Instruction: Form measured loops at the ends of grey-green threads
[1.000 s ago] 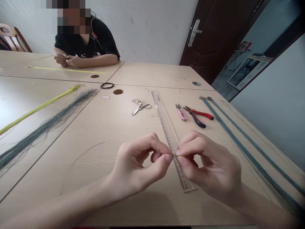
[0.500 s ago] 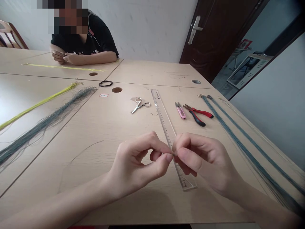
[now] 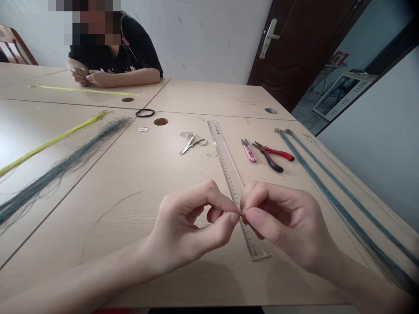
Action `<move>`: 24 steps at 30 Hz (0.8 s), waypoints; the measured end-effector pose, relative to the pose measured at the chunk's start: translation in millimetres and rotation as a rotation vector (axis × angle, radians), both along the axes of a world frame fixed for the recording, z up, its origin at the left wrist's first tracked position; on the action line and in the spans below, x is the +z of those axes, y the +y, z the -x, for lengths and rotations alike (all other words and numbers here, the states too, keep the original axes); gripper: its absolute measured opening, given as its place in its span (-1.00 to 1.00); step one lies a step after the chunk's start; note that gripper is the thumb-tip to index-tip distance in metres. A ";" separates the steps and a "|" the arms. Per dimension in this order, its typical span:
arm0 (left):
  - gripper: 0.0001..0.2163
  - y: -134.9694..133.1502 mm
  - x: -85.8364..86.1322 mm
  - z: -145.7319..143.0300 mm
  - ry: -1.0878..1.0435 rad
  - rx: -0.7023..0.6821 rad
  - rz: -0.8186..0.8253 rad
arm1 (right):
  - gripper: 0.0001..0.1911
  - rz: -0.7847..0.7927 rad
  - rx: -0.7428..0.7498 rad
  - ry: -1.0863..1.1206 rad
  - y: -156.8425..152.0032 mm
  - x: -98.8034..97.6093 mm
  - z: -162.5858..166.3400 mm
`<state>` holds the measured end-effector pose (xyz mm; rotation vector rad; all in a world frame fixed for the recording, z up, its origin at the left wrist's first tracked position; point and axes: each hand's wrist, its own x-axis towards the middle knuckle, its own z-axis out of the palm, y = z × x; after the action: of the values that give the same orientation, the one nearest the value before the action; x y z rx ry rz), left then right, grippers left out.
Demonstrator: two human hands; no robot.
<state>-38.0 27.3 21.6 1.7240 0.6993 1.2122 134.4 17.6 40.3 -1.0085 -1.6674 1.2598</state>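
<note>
My left hand (image 3: 190,224) and my right hand (image 3: 284,220) meet fingertip to fingertip just above the table. Both pinch a tiny object between thumb and forefinger; it is too small to name. A thin dark thread (image 3: 108,213) lies on the wood to the left of my left wrist. Under my fingertips a clear plastic ruler (image 3: 229,174) runs away from me across the table (image 3: 147,174).
Small silver scissors (image 3: 191,143), pink thread snips (image 3: 248,152) and red-handled pliers (image 3: 273,156) lie beyond my hands. Grey-blue cord bundles (image 3: 330,196) run along the right edge, grey threads (image 3: 55,172) and yellow cord (image 3: 49,141) at left. A person in black (image 3: 111,61) sits at the far side.
My right hand's fingers have curled and rotated a little at the pinch. The view has shifted slightly; my left hand has stayed put.
</note>
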 end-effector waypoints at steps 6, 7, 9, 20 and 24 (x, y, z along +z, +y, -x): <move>-0.86 -0.8 0.6 -0.7 -0.021 0.016 -0.008 | -0.94 -0.001 -0.054 0.022 -2.1 -0.7 -1.4; -0.86 -1.0 0.5 -0.8 -0.023 0.016 -0.009 | -0.95 0.003 -0.056 0.020 -2.0 -0.6 -1.2; -0.87 -1.4 0.1 -0.7 -0.024 0.012 -0.009 | -0.92 0.007 -0.036 0.010 -1.7 -0.2 -0.6; -0.88 -0.6 1.5 -1.2 -0.055 -0.015 0.001 | -0.87 -0.140 -0.038 -0.033 -4.4 -0.8 -0.4; -0.87 -0.6 0.3 -1.3 -0.053 -0.035 -0.018 | -0.87 -0.198 -0.028 -0.036 -4.2 -2.1 -1.2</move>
<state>-36.7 26.7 21.9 1.7053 0.6261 1.2388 135.6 13.4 38.2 -0.9355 -1.7601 1.0408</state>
